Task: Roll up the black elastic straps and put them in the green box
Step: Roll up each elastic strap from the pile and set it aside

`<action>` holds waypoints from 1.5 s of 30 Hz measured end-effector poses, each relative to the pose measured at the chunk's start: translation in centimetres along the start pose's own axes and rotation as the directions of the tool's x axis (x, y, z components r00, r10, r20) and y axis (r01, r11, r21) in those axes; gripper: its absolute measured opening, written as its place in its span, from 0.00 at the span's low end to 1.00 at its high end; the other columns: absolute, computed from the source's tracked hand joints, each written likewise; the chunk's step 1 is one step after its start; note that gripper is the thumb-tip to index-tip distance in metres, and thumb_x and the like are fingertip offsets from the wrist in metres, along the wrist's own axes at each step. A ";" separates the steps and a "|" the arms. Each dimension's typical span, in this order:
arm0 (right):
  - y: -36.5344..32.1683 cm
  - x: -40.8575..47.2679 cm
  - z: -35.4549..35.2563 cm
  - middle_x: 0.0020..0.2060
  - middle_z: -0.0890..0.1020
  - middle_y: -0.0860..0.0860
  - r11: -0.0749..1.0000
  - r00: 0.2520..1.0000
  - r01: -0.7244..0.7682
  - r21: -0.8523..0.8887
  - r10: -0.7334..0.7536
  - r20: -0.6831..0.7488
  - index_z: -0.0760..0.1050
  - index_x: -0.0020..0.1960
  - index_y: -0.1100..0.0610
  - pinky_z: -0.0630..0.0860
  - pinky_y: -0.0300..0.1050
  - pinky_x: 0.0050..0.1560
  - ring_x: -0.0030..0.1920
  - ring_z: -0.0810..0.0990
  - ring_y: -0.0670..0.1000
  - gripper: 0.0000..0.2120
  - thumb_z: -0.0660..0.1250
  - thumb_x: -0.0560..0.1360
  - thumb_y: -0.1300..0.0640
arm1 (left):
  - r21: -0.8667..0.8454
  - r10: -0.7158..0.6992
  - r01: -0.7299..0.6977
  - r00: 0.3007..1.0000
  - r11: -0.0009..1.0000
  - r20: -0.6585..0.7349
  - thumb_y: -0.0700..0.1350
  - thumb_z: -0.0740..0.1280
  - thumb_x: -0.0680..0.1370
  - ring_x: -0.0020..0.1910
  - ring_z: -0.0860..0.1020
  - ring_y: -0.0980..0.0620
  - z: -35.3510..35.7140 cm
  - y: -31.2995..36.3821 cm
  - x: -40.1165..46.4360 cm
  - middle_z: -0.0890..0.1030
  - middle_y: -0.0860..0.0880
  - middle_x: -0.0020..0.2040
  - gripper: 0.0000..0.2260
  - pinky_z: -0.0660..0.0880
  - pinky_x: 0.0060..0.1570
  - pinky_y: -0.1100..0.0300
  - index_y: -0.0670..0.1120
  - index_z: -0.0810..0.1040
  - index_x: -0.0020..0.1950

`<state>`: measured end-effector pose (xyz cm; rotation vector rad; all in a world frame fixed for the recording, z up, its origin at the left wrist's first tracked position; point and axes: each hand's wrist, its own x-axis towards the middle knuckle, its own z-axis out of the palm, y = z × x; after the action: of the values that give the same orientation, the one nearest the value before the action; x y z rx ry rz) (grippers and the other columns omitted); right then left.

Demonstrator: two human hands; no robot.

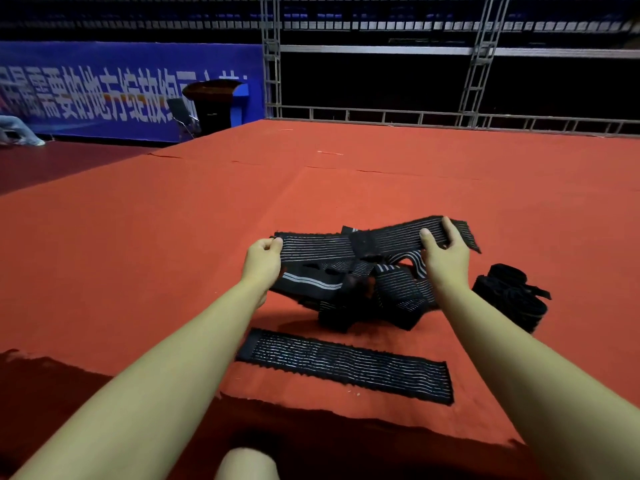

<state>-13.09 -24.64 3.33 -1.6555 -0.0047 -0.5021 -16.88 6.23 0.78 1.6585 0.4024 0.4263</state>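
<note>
A black elastic strap with thin white lines [349, 245] is stretched between my hands above a red carpet. My left hand [263, 259] pinches its left end. My right hand [445, 252] grips it near the right end, thumb on top. Under it lies a tangled pile of black straps [367, 289]. Another strap [346, 365] lies flat and spread out nearer to me. At the right sits a dark bundled strap [509, 294]. No green box is in view.
The red carpet [173, 237] covers a raised platform; its ragged front edge [311, 410] runs close to me. A metal truss railing [450, 116] borders the far side. A blue banner [121, 88] and a dark lectern [213, 102] stand at the back left.
</note>
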 end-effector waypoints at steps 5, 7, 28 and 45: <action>2.1 -2.4 -1.2 0.73 0.74 0.50 0.995 1.000 -0.001 -0.096 0.000 -0.014 0.69 0.77 0.56 0.67 0.42 0.72 0.72 0.72 0.49 0.27 0.70 0.81 0.53 | 0.067 0.056 -0.053 0.998 0.996 -0.039 0.49 0.65 0.83 0.44 0.77 0.48 -1.8 -2.8 -0.4 0.81 0.50 0.44 0.09 0.74 0.49 0.52 0.45 0.82 0.54; 3.2 -3.8 -1.7 0.70 0.77 0.49 0.993 1.000 -0.002 -0.118 -0.001 -0.017 0.72 0.76 0.56 0.68 0.42 0.72 0.69 0.73 0.46 0.26 0.71 0.80 0.52 | 0.098 0.067 -0.060 0.995 0.993 -0.070 0.49 0.66 0.83 0.40 0.76 0.48 -2.7 -4.1 -0.4 0.80 0.51 0.40 0.08 0.71 0.44 0.55 0.45 0.81 0.52; 13.8 -13.3 -8.6 0.39 0.85 0.39 0.818 0.991 0.103 -0.566 -0.033 0.134 0.83 0.42 0.45 0.77 0.44 0.48 0.42 0.83 0.41 0.06 0.76 0.74 0.55 | 0.547 0.042 -0.062 0.998 0.835 0.050 0.49 0.72 0.78 0.40 0.83 0.51 -8.9 -14.4 -4.8 0.84 0.55 0.35 0.08 0.75 0.43 0.54 0.56 0.82 0.39; 14.6 -14.0 -8.4 0.40 0.81 0.45 0.668 0.969 0.229 -0.708 -0.086 0.232 0.80 0.46 0.51 0.70 0.47 0.44 0.44 0.77 0.52 0.07 0.73 0.72 0.62 | 0.691 0.083 -0.109 0.994 0.715 0.071 0.56 0.68 0.80 0.43 0.80 0.48 -8.9 -14.9 -5.0 0.81 0.59 0.37 0.05 0.74 0.44 0.53 0.59 0.80 0.45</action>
<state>-24.11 -30.92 -14.51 -2.5197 -0.0948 -0.5161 -25.94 13.25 -13.20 2.4366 0.4860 0.3361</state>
